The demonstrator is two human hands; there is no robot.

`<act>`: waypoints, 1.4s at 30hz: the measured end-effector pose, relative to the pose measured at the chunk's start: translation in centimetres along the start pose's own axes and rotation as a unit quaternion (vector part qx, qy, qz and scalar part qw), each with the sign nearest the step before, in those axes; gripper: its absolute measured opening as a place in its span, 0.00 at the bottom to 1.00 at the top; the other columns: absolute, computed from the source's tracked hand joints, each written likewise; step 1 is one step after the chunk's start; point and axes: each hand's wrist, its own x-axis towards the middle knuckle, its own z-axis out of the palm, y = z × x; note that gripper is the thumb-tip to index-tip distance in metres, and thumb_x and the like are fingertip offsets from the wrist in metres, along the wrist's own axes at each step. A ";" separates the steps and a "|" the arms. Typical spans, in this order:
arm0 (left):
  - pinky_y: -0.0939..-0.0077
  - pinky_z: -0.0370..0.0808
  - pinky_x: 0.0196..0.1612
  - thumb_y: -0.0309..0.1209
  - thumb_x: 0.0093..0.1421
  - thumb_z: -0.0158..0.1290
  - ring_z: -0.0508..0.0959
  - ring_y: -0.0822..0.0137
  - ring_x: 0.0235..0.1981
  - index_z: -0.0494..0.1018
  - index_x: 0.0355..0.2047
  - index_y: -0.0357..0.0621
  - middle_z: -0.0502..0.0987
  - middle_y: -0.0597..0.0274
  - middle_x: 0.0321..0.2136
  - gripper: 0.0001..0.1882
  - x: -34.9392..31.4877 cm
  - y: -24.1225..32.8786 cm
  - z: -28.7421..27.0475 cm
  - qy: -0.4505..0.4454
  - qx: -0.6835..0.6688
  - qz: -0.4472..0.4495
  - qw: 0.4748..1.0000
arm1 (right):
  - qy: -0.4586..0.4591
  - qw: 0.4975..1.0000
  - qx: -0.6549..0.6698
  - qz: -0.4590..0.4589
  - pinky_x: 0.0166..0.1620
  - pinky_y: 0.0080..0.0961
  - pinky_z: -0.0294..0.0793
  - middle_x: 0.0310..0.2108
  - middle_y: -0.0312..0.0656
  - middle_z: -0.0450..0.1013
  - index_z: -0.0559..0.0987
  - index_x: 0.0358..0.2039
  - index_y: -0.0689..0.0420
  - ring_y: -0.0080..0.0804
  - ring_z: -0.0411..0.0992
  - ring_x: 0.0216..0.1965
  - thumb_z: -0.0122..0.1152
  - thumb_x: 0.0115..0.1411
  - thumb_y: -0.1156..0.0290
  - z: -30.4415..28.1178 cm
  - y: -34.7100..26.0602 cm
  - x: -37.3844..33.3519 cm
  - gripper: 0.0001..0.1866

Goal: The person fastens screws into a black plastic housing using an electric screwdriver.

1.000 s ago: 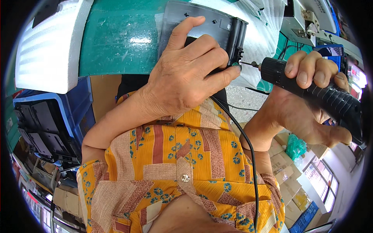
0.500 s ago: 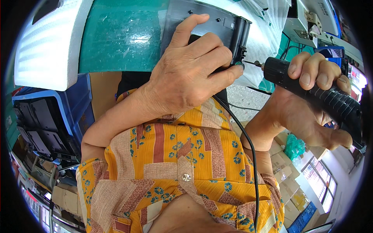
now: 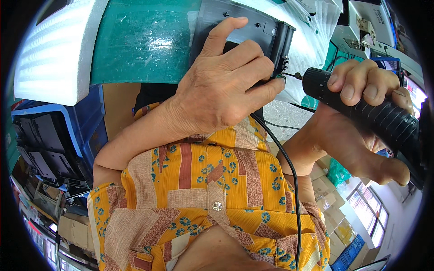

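Observation:
My left hand [image 3: 224,86] is closed around the near edge of a flat black plastic housing [image 3: 242,20], with its index finger raised over the top. The thumb presses by a small green part [image 3: 281,77] at the housing's right edge. A black electric screwdriver [image 3: 318,86] lies across my right hand [image 3: 346,135], the fingers wrapped over its ribbed body and the thumb stretched out below. Its thin bit [image 3: 291,74] points left and meets the housing edge beside my left thumb. Whether a screw sits at the tip is too small to tell.
Under the housing spreads a green work mat [image 3: 140,49], with white foam sheeting [image 3: 312,31] to its right. A white foam block [image 3: 54,54] stands at left, above a blue crate [image 3: 92,117] holding black plastic parts [image 3: 45,144]. A black cable [image 3: 294,180] hangs across my front.
The housing and my left hand have shifted slightly right. My right hand and the screwdriver have tilted a little, its rear end lower, with the bit still at the housing edge.

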 end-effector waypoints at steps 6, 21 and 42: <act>0.46 0.63 0.65 0.30 0.44 0.60 0.76 0.68 0.34 0.85 0.35 0.50 0.73 0.72 0.27 0.15 0.0 0.1 -0.3 -0.014 0.002 0.000 1.000 | 0.059 0.996 -0.067 0.003 0.40 0.34 0.69 0.39 0.39 0.70 0.76 0.54 0.52 0.33 0.69 0.35 0.58 0.48 0.18 1.7 -0.7 -0.6 0.51; 0.38 0.65 0.63 0.30 0.42 0.60 0.76 0.66 0.34 0.85 0.34 0.47 0.72 0.68 0.28 0.15 0.0 0.4 -0.3 -0.005 -0.005 0.002 1.000 | 0.171 0.984 -0.033 -0.027 0.28 0.27 0.68 0.32 0.34 0.68 0.75 0.47 0.52 0.27 0.67 0.25 0.59 0.48 0.19 4.3 0.8 0.4 0.47; 0.36 0.62 0.66 0.27 0.50 0.62 0.75 0.67 0.35 0.85 0.37 0.48 0.72 0.69 0.27 0.12 0.9 1.0 -1.8 -0.078 -0.012 -0.005 0.997 | 0.186 0.973 0.004 -0.137 0.34 0.38 0.77 0.35 0.46 0.69 0.68 0.51 0.59 0.39 0.72 0.30 0.65 0.54 0.28 2.3 0.1 1.6 0.46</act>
